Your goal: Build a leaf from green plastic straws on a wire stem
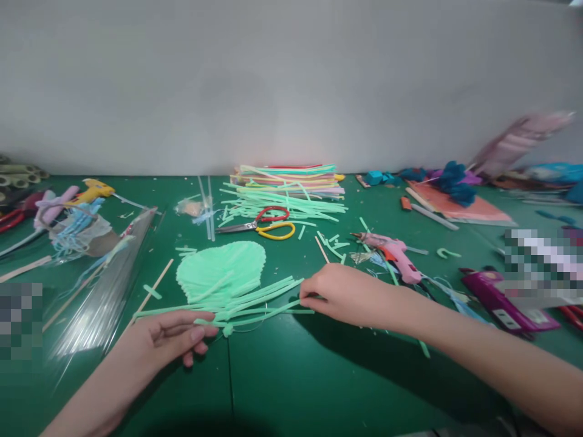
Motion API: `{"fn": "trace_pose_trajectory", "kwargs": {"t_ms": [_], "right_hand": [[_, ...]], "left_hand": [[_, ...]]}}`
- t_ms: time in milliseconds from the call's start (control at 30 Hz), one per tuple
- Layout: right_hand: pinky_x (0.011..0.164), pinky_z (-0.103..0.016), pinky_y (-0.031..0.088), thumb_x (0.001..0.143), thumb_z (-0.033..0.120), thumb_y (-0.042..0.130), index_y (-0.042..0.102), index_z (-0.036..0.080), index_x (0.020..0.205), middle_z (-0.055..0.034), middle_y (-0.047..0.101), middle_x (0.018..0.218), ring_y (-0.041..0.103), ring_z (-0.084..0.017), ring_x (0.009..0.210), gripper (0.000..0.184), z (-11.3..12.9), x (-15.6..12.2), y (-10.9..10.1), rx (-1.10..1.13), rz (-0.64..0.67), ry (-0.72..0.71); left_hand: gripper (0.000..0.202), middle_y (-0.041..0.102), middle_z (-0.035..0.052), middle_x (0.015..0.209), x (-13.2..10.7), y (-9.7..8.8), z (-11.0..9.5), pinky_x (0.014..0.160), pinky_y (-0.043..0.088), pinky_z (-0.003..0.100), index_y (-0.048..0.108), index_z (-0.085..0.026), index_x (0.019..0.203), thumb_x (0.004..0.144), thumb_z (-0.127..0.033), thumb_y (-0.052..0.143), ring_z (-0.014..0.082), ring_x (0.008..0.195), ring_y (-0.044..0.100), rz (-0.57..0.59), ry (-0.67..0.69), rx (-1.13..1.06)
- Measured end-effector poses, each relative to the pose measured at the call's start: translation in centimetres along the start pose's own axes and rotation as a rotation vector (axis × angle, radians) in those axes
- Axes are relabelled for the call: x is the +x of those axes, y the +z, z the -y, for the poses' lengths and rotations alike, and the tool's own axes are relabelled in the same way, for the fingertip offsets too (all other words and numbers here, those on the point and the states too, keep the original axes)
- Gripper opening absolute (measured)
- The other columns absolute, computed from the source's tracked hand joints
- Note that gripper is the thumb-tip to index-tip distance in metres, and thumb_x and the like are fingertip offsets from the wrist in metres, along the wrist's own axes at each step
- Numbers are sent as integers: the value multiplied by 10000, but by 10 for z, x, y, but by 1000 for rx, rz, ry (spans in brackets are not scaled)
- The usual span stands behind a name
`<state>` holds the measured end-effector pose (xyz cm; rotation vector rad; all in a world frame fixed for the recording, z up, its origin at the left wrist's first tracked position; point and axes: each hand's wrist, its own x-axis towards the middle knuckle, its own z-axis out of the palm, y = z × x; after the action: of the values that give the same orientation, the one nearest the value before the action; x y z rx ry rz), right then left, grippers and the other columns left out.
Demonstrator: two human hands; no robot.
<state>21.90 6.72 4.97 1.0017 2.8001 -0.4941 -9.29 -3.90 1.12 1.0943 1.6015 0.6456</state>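
Note:
A bundle of thin mint-green strips [248,297] lies across the green table in front of me. My left hand [170,337] pinches the bundle near its knotted left part, thumb on top, fingers curled under. My right hand [339,291] grips the strips' right ends between closed fingers. Just behind the bundle lies a mint-green shell-shaped piece [221,267] made of the same strips. Red-and-yellow scissors [264,226] and a pink glue gun [394,252] lie farther back.
A stack of coloured strips [289,177] stands at the back centre. Clear wrapping [104,285] and a yellow glue gun [93,191] are at left. Blue and pink craft pieces [450,182] and a purple packet [505,303] crowd the right. A wooden stick [152,291] lies near the bundle.

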Motion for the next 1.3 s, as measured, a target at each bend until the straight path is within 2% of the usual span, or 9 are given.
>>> {"fn": "trace_pose_trajectory", "kwargs": {"t_ms": [133,267,367,433,567,767,933,1067,1300], "right_hand": [[552,-257,291,913,230,510,693,188,766,-24,672,658,559,-148,583,239,3,3,2,-14,0,-10],[553,-256,300,923,239,509,698,194,794,-22,680,677,573,-151,598,232,0,0,4,25,29,9],[548,-258,300,937,279,509,695,201,834,-23,672,688,585,-162,617,226,1,-6,6,41,36,20],[544,-263,294,944,305,511,687,199,842,-29,662,686,591,-172,626,229,3,-8,7,28,42,27],[520,-262,269,953,321,507,662,195,864,-37,652,696,595,-179,629,218,13,-3,8,1,58,41],[495,-254,237,940,311,537,624,191,926,-43,669,747,598,-179,644,149,27,9,12,22,55,34],[525,-258,286,942,318,531,631,202,890,-26,668,746,587,-172,636,162,13,6,12,50,17,38],[611,-273,372,921,273,571,656,188,864,-34,700,835,620,-183,737,134,0,5,10,91,-44,42],[612,-279,378,918,262,576,654,190,862,-34,706,853,633,-193,756,120,6,16,10,69,-48,35]], "left_hand": [[507,775,51,825,1,10,2,595,541,302,718,-250,1018,697,-637,651,248,711,704,-153,106,248],[509,734,20,769,0,13,10,598,531,279,583,-239,1102,767,-621,602,218,706,698,-214,165,244],[495,687,11,778,-5,10,21,596,516,287,550,-237,1086,780,-625,585,196,656,665,-410,271,419],[495,669,13,790,-8,8,28,564,502,289,558,-247,1060,777,-653,564,193,632,645,-489,316,533],[504,652,16,786,-8,7,35,566,506,294,565,-244,1033,770,-673,558,198,644,636,-482,342,594],[475,641,15,832,-5,13,34,628,517,307,544,-233,1102,817,-612,557,194,687,626,-464,370,561],[380,620,21,814,-4,33,24,642,525,317,591,-226,1062,849,-539,559,208,721,630,-424,491,605],[331,633,27,821,-3,44,14,636,526,292,577,-220,1113,902,-467,515,196,726,638,-357,577,619],[394,643,43,902,-9,22,35,738,506,345,529,-256,1256,946,-480,431,243,855,653,-522,609,863]]}}
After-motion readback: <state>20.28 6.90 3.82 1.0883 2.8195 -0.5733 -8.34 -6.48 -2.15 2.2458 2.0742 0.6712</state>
